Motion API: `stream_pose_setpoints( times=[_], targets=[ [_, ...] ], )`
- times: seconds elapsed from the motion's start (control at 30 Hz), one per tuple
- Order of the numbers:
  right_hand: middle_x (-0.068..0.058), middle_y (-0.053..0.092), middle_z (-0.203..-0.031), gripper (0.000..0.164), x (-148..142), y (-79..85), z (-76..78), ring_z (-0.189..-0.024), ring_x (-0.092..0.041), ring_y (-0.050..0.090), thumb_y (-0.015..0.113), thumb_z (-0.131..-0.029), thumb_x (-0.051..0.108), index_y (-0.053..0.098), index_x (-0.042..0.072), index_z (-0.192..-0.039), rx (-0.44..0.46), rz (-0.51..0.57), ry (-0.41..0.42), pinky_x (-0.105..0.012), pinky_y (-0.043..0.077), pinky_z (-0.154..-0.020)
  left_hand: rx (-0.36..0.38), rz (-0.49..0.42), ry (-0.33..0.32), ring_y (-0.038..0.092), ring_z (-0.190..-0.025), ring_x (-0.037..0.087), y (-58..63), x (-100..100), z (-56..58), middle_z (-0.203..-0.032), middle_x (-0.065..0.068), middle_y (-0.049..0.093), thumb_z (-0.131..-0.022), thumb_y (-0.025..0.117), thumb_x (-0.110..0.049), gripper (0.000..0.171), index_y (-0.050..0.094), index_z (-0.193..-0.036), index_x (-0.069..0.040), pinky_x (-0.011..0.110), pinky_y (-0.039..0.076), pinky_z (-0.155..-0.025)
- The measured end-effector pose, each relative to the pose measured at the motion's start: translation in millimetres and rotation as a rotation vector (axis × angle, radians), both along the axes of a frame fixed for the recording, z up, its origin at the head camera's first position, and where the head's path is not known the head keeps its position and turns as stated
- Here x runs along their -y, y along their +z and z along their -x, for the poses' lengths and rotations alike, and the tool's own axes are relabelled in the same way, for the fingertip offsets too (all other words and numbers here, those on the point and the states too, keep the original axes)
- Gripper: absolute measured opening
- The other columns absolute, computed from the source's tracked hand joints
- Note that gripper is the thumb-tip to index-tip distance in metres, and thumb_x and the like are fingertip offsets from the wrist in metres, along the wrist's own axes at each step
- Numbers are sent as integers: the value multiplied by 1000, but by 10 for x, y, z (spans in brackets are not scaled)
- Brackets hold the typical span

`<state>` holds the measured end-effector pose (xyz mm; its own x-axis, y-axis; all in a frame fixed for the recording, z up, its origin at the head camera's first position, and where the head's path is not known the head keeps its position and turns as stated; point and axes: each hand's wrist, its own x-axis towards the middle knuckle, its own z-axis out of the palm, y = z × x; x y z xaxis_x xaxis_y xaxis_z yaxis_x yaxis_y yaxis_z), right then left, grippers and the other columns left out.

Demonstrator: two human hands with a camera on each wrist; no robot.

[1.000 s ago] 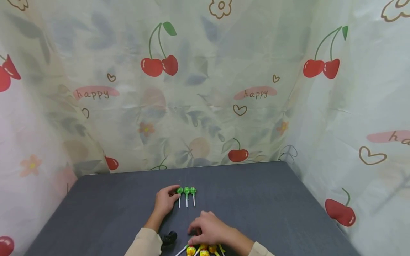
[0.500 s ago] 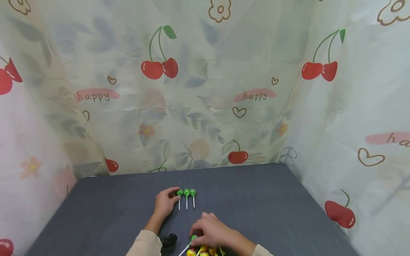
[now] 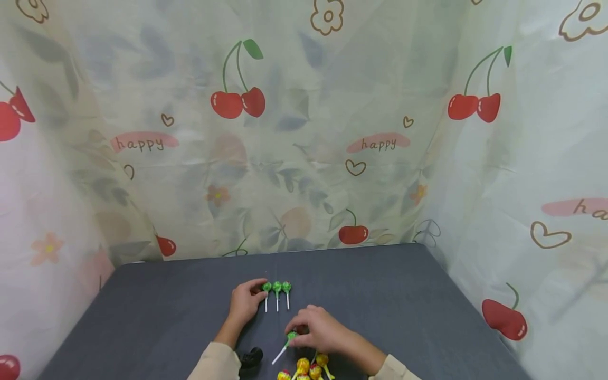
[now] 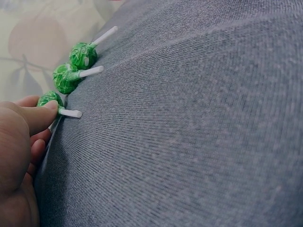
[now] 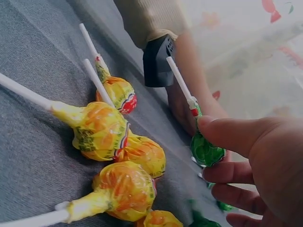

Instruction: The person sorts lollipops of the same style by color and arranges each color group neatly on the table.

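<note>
Three green-wrapped lollipops stand in a row on the dark cloth in the head view. My left hand (image 3: 244, 301) is at the row's left end, its thumb and fingers pinching the head of the nearest green lollipop (image 4: 49, 98). Beside it lie the middle green lollipop (image 4: 65, 78) and the far one (image 4: 83, 55), sticks pointing the same way. Closer to me, my right hand (image 3: 320, 330) holds another green lollipop (image 5: 206, 149) between thumb and fingers, its white stick slanting down-left in the head view. Several yellow lollipops (image 5: 99, 130) lie piled below that hand.
Dark grey cloth covers the table (image 3: 380, 295). A patterned curtain (image 3: 294, 174) hangs behind it and along both sides. A black device (image 5: 158, 61) sits at the left wrist, by the beige sleeve (image 3: 216, 361). More green wrapping (image 5: 203, 220) shows below the pile, blurred.
My right hand has taken a green lollipop from beside the yellow pile and moved it slightly up and away. The left hand stays at the row.
</note>
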<state>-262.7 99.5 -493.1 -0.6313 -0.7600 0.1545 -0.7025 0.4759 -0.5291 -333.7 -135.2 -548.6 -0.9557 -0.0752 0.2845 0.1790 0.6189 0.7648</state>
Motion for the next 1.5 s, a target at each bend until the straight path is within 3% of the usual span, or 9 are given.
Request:
stream_pose_setpoints(
  times=[0.2,0.4,0.63,0.77,1.0,1.23,1.5],
  targets=[
    [17,54,-78,20,13,-1,-32,-69,3,49,71,-89,30,74,16,-104,101,36,16,-17,42,-63,-2,4,-2,59,-73,14,3,1,2,-81,-1,66,-82,77,-6,27,74,-109,-10,35,46,-68],
    [14,53,-77,20,20,9,-27,-68,3,51,74,-87,22,75,11,-103,144,164,2,-18,46,-61,-15,-4,-3,59,-73,14,4,4,-2,-80,-1,66,-81,77,-6,27,75,-108,-10,34,46,-68],
    [4,57,-87,18,-6,47,59,-81,-4,62,74,-86,9,75,4,-103,330,295,-74,-23,51,-70,-13,0,-3,59,-73,14,-2,13,1,-81,-1,67,-81,77,-6,27,75,-108,-10,34,46,-68],
    [0,58,-91,19,-34,75,120,-85,-9,65,73,-87,6,74,2,-105,365,330,-110,-25,52,-70,-6,11,5,59,-73,13,-5,14,8,-81,-1,67,-81,77,-6,27,74,-108,-10,34,46,-68],
    [-4,58,-91,19,-79,92,260,-84,-15,66,73,-85,3,73,2,-105,290,371,-133,-26,52,-68,1,31,14,57,-72,13,0,1,8,-81,-2,66,-81,77,-6,28,74,-108,-9,35,45,-67],
    [1,58,-89,19,-121,26,436,-81,-15,62,73,-86,4,73,3,-105,167,288,-199,-27,50,-69,-1,26,13,58,-73,13,-4,-7,12,-82,-1,66,-81,78,-6,28,74,-109,-10,35,46,-68],
    [0,56,-89,20,-128,-48,600,-83,-19,59,70,-83,1,74,4,-103,98,261,-296,-32,48,-69,-7,23,5,58,-74,13,-16,7,15,-83,-2,67,-82,77,-7,28,74,-109,-11,36,47,-68]
  ],
)
